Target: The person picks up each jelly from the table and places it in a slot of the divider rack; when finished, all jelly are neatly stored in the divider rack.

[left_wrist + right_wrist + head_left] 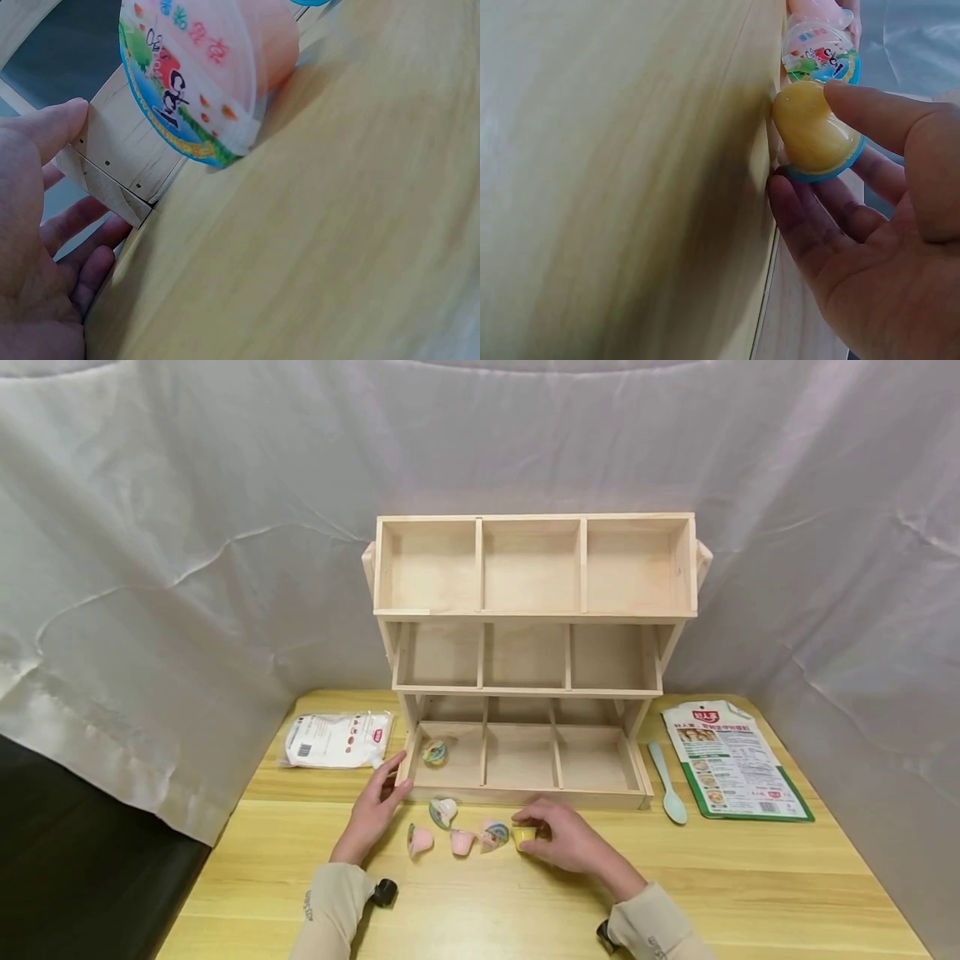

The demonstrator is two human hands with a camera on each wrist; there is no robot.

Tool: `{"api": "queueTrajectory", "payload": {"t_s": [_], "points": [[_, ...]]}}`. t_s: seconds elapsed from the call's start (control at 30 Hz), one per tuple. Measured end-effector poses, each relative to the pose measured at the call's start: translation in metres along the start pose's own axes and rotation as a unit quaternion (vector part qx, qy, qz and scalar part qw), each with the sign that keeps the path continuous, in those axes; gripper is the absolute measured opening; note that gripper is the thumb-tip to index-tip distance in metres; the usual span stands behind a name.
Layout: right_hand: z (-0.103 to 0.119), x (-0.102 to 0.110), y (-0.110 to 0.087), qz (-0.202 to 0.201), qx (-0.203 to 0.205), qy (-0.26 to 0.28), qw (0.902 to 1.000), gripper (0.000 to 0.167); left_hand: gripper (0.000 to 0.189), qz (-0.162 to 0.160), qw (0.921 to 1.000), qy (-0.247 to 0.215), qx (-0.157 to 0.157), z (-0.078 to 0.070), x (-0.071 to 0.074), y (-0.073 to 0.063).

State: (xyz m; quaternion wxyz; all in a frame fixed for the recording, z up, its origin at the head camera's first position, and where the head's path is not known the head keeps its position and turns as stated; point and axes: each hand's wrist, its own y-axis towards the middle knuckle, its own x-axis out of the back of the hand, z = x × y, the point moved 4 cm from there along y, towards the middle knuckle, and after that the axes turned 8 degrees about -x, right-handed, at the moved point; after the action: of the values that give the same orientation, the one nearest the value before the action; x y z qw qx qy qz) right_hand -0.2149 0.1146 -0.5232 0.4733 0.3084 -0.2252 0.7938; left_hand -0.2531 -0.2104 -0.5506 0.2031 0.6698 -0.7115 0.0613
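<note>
Right hand point(566, 837) pinches yellow cup point(522, 837) between thumb and fingers, in front of rack point(517, 795). Left hand point(377, 807) grips rack's lower left corner. Four cups point(462, 842) on table point(480, 914) between hands; another cup point(435, 752) in rack's bottom left compartment. Spoon point(667, 787), green-edged bag point(735, 762) right of rack; white bag point(337, 740) left.

The head view is bright, with pale glare on the table point(480, 902), while the dimmer wrist views show soft-edged shadows.
</note>
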Motion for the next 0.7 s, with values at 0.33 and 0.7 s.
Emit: {"api": "queueTrajectory", "payload": {"t_s": [0.33,0.7], "points": [[-0.004,-0.003,0.004,0.009,0.000,0.003,1.0000,0.032,0.059,-0.004,1.0000,0.005,-0.003,0.031,-0.002,0.006],[-0.003,-0.006,0.007,0.005,-0.008,-0.003,1.0000,0.032,0.059,0.000,1.0000,0.005,0.003,0.031,-0.002,0.006]]}}
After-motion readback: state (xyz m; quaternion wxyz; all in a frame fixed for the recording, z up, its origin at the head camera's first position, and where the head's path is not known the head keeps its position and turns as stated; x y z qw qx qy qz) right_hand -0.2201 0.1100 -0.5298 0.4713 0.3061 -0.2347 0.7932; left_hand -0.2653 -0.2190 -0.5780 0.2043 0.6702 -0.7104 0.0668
